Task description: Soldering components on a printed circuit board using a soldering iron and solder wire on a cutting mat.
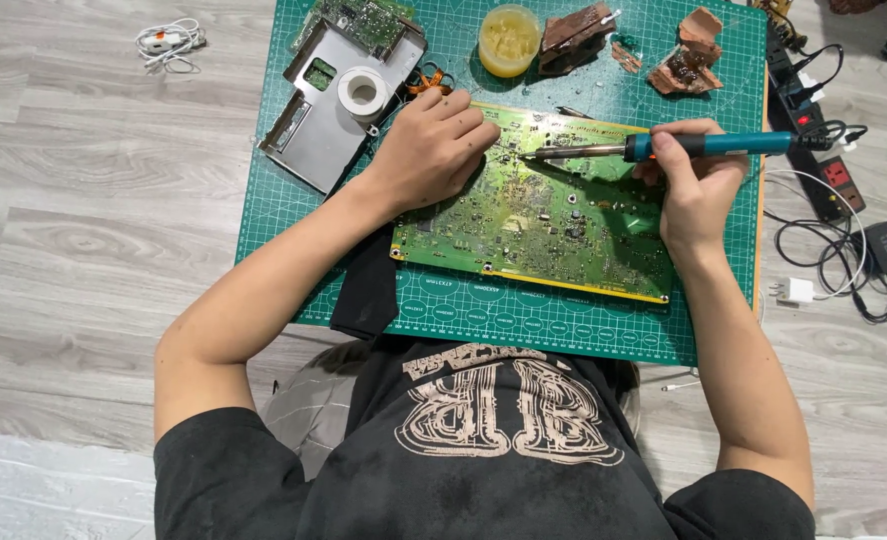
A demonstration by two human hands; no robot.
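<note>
A large green circuit board (544, 215) lies on a green cutting mat (564, 320). My left hand (434, 150) rests on the board's upper left corner, fingers curled, pressing it down. My right hand (699, 180) grips a blue-handled soldering iron (724, 145). The iron lies almost level, and its metal tip (529, 155) touches the board near its upper middle, just right of my left fingers.
On the mat's far side sit a grey metal chassis (324, 120), a white tape roll (364, 92), a yellow tub (509, 40) and brown sponge pieces (689, 60). A power strip (824, 150), cables and a small black box (886, 247) lie right. A white cable (169, 42) lies far left.
</note>
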